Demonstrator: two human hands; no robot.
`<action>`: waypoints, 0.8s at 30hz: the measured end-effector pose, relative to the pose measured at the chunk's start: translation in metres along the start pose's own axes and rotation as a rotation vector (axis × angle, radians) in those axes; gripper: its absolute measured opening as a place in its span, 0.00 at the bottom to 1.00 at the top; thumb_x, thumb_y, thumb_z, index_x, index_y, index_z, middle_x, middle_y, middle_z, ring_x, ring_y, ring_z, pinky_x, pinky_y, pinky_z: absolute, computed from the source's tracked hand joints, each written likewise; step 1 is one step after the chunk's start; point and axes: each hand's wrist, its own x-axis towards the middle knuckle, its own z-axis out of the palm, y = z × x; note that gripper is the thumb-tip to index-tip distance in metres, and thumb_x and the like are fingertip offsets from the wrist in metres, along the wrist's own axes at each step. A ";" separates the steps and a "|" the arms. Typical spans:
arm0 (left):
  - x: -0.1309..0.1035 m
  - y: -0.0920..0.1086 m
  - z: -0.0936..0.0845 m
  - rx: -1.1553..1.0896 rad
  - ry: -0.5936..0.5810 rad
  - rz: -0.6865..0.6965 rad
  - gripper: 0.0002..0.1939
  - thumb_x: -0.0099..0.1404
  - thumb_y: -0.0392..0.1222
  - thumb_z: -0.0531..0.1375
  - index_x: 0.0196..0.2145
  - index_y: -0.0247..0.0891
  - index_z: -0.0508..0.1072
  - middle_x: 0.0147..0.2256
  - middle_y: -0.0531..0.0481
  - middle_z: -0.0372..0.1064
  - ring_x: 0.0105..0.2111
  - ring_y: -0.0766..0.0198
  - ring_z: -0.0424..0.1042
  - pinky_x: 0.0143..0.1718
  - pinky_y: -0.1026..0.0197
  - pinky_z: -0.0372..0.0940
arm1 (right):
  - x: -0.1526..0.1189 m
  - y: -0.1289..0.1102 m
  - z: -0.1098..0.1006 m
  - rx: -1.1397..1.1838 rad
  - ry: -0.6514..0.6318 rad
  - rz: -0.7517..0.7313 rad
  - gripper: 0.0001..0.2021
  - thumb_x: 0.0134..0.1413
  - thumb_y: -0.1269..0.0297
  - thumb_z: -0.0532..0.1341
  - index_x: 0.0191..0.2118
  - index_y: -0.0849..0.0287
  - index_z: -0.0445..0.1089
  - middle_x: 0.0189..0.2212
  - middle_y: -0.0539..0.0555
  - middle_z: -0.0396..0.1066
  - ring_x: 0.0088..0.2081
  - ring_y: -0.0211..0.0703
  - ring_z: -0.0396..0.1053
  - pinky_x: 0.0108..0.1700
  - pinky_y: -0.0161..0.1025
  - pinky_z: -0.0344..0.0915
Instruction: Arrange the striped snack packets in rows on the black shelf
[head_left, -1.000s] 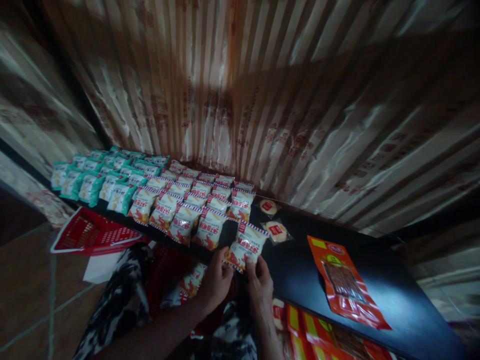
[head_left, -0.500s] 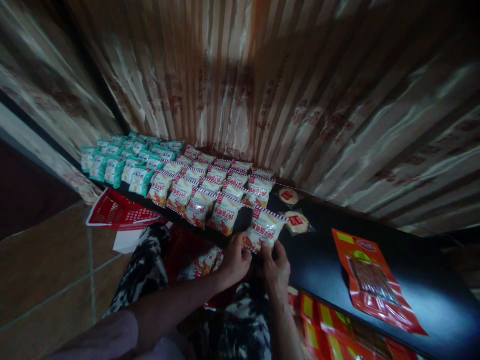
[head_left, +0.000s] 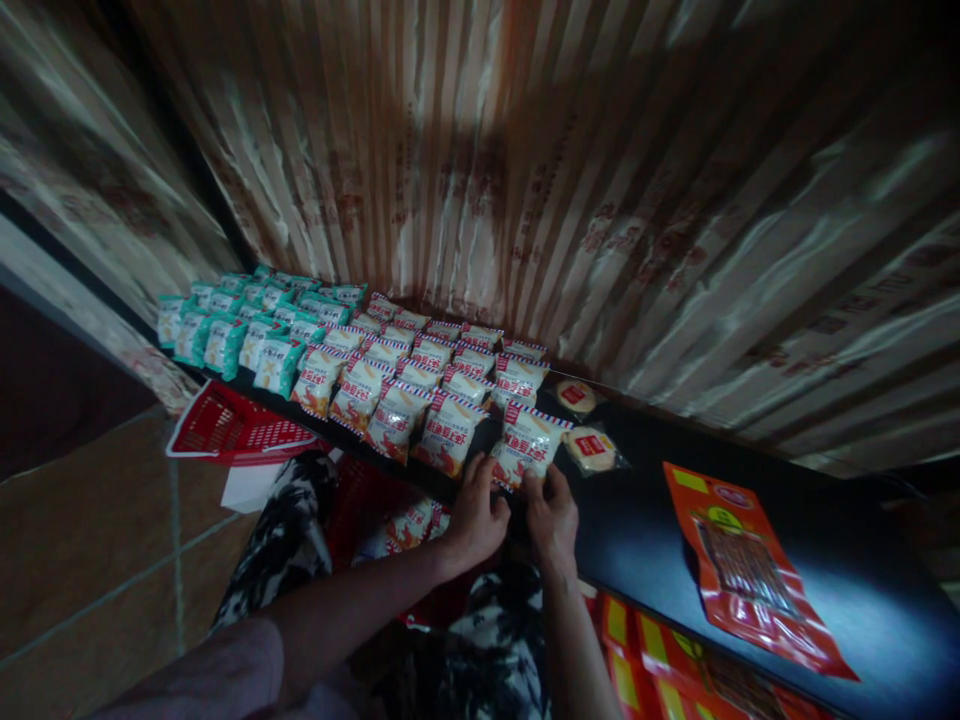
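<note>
Both my hands are at the lower edge of a white snack bag [head_left: 529,442] with a striped top, upright at the right end of the front row. My left hand [head_left: 478,512] pinches its lower left corner. On its lower right, my right hand [head_left: 552,510] grips with thumb and bent fingers. Beside it stand rows of matching white bags [head_left: 452,430]. Farther left are rows of teal bags [head_left: 277,362]. Two round wrapped crackers [head_left: 591,448] lie just right of the held bag.
The black shelf [head_left: 637,530] bears a large red-orange packet [head_left: 750,565] at right. Red packets [head_left: 637,640] sit below its front edge. A red basket [head_left: 225,425] is at lower left, and more white bags [head_left: 411,525] lie below my left forearm. Corrugated sheeting [head_left: 480,180] rises behind.
The held bag has moved slightly up and back on the shelf, more in line with the front row. My hands have moved with it, and the left hand's fingers have shifted along its lower edge.
</note>
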 end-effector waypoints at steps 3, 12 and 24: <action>0.001 0.000 0.001 -0.003 -0.021 0.000 0.31 0.56 0.26 0.52 0.57 0.37 0.57 0.62 0.38 0.47 0.44 0.62 0.70 0.52 0.54 0.66 | 0.005 -0.002 0.003 -0.026 0.020 -0.019 0.33 0.46 0.45 0.54 0.51 0.66 0.67 0.40 0.65 0.74 0.38 0.55 0.71 0.40 0.45 0.64; 0.010 -0.004 0.005 0.023 -0.005 0.021 0.31 0.55 0.26 0.53 0.58 0.35 0.57 0.61 0.37 0.49 0.56 0.54 0.62 0.57 0.51 0.62 | 0.018 -0.002 0.012 -0.028 0.016 -0.108 0.28 0.48 0.48 0.53 0.49 0.64 0.69 0.38 0.62 0.75 0.36 0.52 0.71 0.38 0.44 0.64; 0.020 -0.001 0.005 -0.005 0.019 0.014 0.30 0.55 0.27 0.53 0.56 0.38 0.59 0.62 0.39 0.49 0.48 0.57 0.69 0.55 0.51 0.63 | 0.035 -0.005 0.020 -0.029 0.006 -0.102 0.31 0.47 0.47 0.53 0.51 0.66 0.67 0.39 0.64 0.74 0.37 0.53 0.71 0.41 0.45 0.64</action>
